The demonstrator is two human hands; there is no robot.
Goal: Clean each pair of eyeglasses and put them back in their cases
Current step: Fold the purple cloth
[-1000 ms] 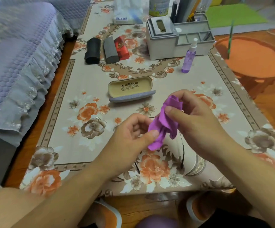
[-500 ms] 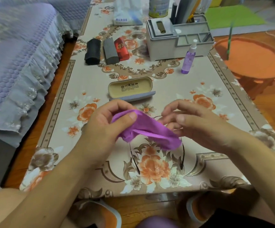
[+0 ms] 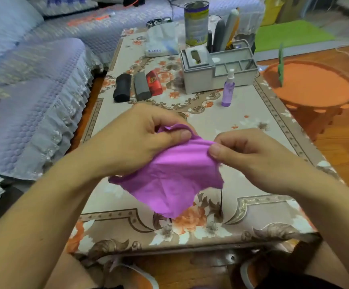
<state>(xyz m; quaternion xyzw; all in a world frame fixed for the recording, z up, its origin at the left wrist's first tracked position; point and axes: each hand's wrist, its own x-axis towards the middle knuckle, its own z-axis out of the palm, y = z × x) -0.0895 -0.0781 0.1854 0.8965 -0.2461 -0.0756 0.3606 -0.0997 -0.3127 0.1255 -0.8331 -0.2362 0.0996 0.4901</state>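
A purple cleaning cloth (image 3: 173, 176) hangs spread out above the floral table (image 3: 242, 126). My left hand (image 3: 140, 138) pinches its upper left edge, and my right hand (image 3: 244, 155) pinches its upper right corner. Under the cloth a thin dark temple arm of the eyeglasses (image 3: 221, 202) shows on the table; the rest of the glasses is hidden. Three shut cases lie side by side farther back: black (image 3: 123, 90), grey (image 3: 141, 86) and red (image 3: 154, 82). The open case seen earlier is hidden behind my hands. A purple spray bottle (image 3: 227, 89) stands at the right.
A grey desk organiser (image 3: 202, 78) with pens stands behind the bottle, with a tin can (image 3: 196, 24) and a tissue pack (image 3: 162, 41) beyond it. A sofa with a lilac cover (image 3: 33, 97) borders the left side. An orange stool (image 3: 311, 84) stands at the right.
The bunched cloth has been pulled apart and now hangs spread between both hands. My hands have risen and the view has tilted up, hiding the open case.
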